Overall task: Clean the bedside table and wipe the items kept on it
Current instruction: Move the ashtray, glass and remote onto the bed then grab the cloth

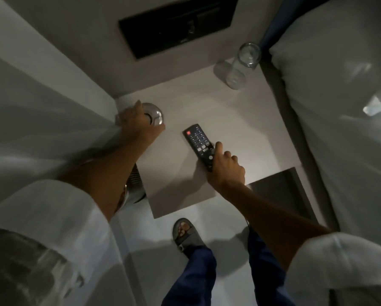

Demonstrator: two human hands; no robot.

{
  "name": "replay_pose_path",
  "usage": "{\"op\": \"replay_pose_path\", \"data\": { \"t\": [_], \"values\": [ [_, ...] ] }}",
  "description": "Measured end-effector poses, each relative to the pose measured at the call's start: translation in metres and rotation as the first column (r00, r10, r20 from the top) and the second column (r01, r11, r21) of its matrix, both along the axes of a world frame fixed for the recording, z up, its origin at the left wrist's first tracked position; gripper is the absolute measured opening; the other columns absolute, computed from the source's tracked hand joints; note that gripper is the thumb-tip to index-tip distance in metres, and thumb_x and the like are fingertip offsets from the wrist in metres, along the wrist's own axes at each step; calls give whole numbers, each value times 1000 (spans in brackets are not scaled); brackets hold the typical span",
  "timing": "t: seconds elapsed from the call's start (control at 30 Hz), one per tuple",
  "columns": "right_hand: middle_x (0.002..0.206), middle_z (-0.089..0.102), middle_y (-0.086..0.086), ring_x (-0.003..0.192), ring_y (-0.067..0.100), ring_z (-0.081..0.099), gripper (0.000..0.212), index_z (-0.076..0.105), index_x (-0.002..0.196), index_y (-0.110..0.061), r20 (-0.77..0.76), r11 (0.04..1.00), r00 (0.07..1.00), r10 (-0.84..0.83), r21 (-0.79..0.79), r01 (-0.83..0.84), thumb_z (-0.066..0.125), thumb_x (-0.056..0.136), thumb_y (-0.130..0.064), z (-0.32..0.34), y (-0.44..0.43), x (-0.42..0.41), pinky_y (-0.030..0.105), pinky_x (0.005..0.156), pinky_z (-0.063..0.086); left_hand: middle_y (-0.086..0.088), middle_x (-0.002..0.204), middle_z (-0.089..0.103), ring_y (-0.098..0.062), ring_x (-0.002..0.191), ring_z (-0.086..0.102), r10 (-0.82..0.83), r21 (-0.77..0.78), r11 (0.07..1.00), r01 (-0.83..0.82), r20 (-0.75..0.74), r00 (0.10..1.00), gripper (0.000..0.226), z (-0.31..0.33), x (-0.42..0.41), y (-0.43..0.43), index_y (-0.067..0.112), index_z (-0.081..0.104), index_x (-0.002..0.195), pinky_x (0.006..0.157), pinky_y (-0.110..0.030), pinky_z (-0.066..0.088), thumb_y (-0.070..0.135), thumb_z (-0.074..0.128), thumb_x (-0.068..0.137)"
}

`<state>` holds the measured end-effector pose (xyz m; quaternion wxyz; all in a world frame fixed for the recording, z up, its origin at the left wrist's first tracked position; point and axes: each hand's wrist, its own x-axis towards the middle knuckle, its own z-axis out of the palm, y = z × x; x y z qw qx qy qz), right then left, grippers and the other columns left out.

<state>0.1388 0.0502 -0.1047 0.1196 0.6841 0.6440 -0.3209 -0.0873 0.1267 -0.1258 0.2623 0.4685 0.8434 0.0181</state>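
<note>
bedside table (240,120) boxed in by wall on the left and bed (339,107) on the right, middle mostly bare. left hand (138,122) curled over glass (155,113) at left edge. right hand (226,171) fingers closed on remote (198,142) near front. bottle (242,65) at back right.

We see the pale bedside table (240,120), its flat top dimly lit. A black remote control (198,142) with a red button at its far end sits near the table's middle — tilted, its near end gripped. A clear glass bottle (240,67) stands at the table's far right corner. A round glass object (154,113) sits at the far left corner — partly covered.
</note>
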Motion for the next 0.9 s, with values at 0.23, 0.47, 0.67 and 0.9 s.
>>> {"op": "replay_pose_path", "data": {
  "t": [0.23, 0.47, 0.67, 0.9],
  "values": [
    [117, 61, 9, 100, 31, 59, 64, 29, 122, -23, -126, 989, 982, -144, -24, 143, 72, 75, -28, 27, -5, 64, 48, 74, 56, -12, 149, 35, -38, 131, 42, -52, -74, 996, 56, 62, 997, 102, 28, 65, -58, 29, 28, 148, 103, -47, 43, 51, 76, 61],
    [109, 64, 5, 96, 32, 60, 54, 37, 115, -21, -155, 964, 954, -256, 26, 263, 68, 72, -29, 114, -26, 162, 37, 66, 45, 7, 147, 37, -20, 133, 44, -226, 141, 971, 195, 257, 940, 97, 102, 188, -97, 43, 30, 143, 103, -46, 47, 60, 66, 54],
    [97, 65, 0, 87, 29, 63, 51, 36, 113, -32, -204, 888, 895, -398, 158, 431, 65, 73, -44, 191, -42, 273, 35, 66, 45, -2, 150, 39, -21, 138, 40, -424, 411, 867, 281, 315, 849, 97, 164, 328, -111, 33, 30, 146, 101, -44, 49, 50, 70, 60],
    [101, 65, 5, 79, 27, 52, 66, 33, 126, -23, -71, 769, 794, -604, 209, 604, 73, 74, -36, 217, -41, 415, 37, 68, 42, -9, 157, 30, -30, 143, 33, -703, 530, 662, 530, 195, 684, 97, 175, 464, -98, 24, 21, 148, 108, -48, 42, 47, 68, 67]
  ]
}}
